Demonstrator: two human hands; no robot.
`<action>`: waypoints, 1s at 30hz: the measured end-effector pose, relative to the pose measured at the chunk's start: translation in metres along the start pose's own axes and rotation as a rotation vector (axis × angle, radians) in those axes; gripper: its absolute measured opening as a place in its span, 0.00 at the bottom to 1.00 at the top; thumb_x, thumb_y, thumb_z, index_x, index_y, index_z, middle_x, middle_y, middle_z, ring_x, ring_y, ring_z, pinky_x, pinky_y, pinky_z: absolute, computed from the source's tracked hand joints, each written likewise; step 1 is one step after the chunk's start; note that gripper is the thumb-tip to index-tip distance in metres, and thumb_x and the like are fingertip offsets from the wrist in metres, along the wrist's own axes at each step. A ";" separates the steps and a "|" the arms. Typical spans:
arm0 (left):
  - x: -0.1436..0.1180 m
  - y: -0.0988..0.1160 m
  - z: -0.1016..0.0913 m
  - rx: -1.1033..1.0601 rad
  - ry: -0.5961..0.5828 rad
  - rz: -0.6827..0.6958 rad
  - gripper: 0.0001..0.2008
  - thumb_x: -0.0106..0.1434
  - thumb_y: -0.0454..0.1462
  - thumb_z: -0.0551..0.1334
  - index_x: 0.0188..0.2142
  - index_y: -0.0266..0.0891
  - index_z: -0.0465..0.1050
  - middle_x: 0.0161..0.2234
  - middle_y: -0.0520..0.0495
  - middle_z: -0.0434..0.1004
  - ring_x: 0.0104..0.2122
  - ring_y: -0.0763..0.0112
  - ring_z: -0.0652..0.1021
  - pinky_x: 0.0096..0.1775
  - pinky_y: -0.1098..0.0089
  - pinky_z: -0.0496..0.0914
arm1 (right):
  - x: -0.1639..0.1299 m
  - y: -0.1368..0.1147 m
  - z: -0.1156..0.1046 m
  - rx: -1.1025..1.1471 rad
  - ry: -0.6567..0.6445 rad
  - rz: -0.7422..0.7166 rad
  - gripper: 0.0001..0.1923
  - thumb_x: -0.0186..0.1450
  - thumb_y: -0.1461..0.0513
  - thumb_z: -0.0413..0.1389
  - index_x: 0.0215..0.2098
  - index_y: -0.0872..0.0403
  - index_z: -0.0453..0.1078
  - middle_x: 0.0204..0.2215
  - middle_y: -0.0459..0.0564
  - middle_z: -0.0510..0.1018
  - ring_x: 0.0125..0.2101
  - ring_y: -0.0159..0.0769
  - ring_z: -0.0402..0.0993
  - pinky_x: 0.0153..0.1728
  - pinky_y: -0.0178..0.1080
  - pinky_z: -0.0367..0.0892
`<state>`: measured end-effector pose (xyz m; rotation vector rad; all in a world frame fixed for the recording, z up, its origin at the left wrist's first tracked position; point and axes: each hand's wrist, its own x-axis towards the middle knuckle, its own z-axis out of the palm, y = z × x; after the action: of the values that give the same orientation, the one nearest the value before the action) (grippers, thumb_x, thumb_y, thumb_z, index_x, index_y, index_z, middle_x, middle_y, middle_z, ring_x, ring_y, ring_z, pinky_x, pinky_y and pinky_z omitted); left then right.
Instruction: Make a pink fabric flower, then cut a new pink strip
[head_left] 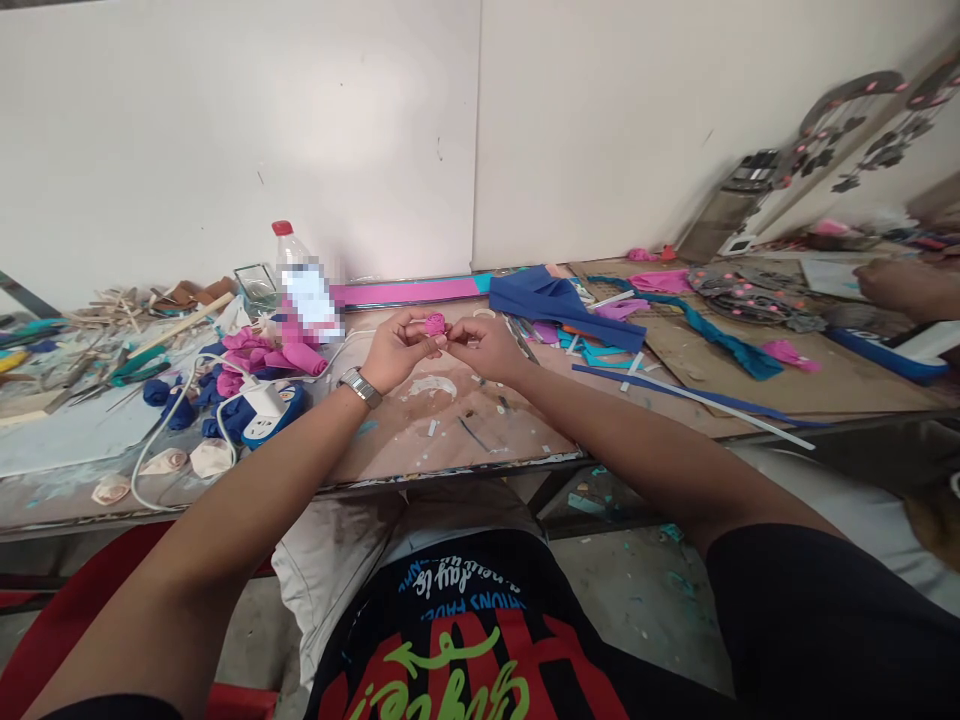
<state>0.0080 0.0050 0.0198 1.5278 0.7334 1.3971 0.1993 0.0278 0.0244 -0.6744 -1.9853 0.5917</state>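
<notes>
A small pink paper rose (435,324), rolled tight, is held up over the table. My left hand (397,352) wears a metal watch at the wrist and pinches the rose between thumb and fingers. From the other side, my right hand (484,347) has its fingertips closed at the rose's base, where they hide the lower end. Crumpled pink paper (300,355) and dark blue paper flowers (180,408) lie to the left of my hands. Right of them is a folded blue paper strip (551,305).
A bottle with a red cap (282,230) stands behind a lit phone (307,300). A power strip (270,415) with a white cable and several cream paper flowers (212,458) lie near the left front edge. Another person's hand (911,290) is at far right, over a cardboard sheet (697,365).
</notes>
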 end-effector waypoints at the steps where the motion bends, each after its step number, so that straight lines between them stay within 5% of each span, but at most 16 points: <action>1: 0.000 0.000 0.000 0.003 0.002 -0.004 0.26 0.50 0.42 0.78 0.45 0.37 0.72 0.35 0.47 0.84 0.30 0.72 0.81 0.34 0.68 0.77 | 0.000 0.001 0.001 0.012 0.001 0.013 0.16 0.63 0.51 0.62 0.26 0.54 0.73 0.23 0.46 0.77 0.26 0.33 0.68 0.31 0.37 0.63; 10: -0.002 0.003 0.002 -0.002 0.030 0.020 0.24 0.50 0.43 0.78 0.43 0.38 0.75 0.36 0.46 0.85 0.30 0.71 0.81 0.29 0.72 0.76 | 0.002 0.007 0.006 0.154 -0.024 0.055 0.16 0.61 0.51 0.63 0.26 0.54 0.74 0.25 0.46 0.78 0.28 0.34 0.71 0.33 0.37 0.66; 19: 0.000 0.003 -0.002 -0.043 -0.007 -0.009 0.23 0.51 0.42 0.77 0.44 0.39 0.75 0.38 0.46 0.85 0.32 0.71 0.81 0.30 0.72 0.75 | 0.000 0.003 0.003 0.066 -0.046 -0.027 0.17 0.65 0.50 0.61 0.28 0.55 0.77 0.26 0.46 0.79 0.28 0.33 0.70 0.32 0.36 0.62; 30: -0.001 0.006 0.001 -0.120 0.081 -0.081 0.23 0.49 0.45 0.78 0.40 0.39 0.75 0.40 0.45 0.85 0.27 0.77 0.78 0.30 0.74 0.72 | 0.001 -0.004 0.002 -0.029 -0.084 -0.079 0.16 0.70 0.52 0.56 0.33 0.55 0.76 0.27 0.46 0.77 0.29 0.33 0.68 0.32 0.36 0.60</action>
<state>0.0083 0.0015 0.0254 1.3417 0.7390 1.4230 0.1963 0.0253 0.0259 -0.5943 -2.0920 0.5521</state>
